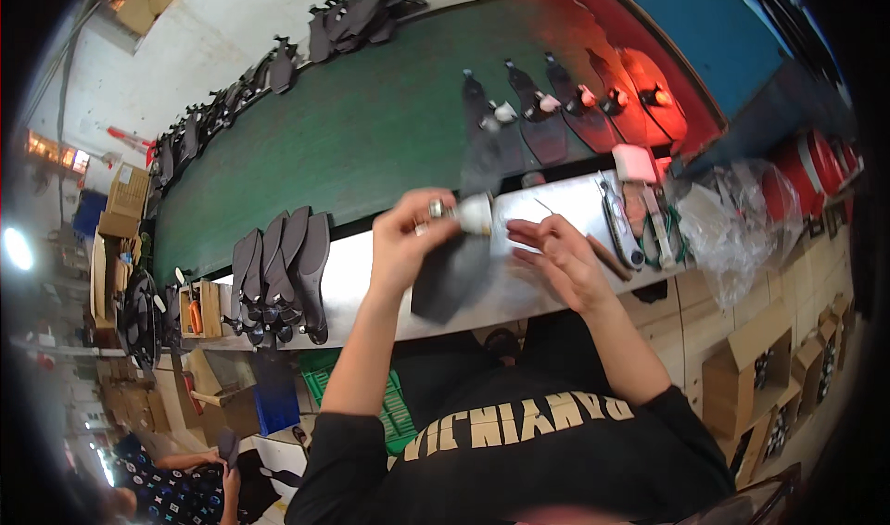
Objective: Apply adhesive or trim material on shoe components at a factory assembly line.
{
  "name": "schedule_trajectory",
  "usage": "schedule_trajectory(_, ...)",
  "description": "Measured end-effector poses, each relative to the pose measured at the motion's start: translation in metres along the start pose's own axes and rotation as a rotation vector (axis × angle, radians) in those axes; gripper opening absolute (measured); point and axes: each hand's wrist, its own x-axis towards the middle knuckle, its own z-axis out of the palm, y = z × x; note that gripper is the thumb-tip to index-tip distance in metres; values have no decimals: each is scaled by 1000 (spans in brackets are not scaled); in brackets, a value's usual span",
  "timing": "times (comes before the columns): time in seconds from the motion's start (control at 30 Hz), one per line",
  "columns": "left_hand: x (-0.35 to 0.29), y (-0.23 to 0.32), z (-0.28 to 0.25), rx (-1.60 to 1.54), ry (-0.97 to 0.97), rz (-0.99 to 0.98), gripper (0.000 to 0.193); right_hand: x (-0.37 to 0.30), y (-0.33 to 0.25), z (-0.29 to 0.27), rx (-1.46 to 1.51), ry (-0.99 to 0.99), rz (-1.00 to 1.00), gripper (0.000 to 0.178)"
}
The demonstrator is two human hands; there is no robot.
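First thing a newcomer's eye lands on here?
Probably the red-lit panel at upper right, glowing over the end of the long green surface and its row of dark sole-shaped pieces. Next, at centre, the left hand holding a motion-blurred dark piece with a white part, the right hand open beside it.
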Motion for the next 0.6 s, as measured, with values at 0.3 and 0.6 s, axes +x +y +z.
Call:
schedule_trajectory(0.3,-128,-32,-17,-389,-49,-72,22,-14,6,56,223,-79,32,32)
schedule_trajectory(0.6,-132,-42,-13,-558,13,-72,34,-63,-10,87,-741,-29,10,53)
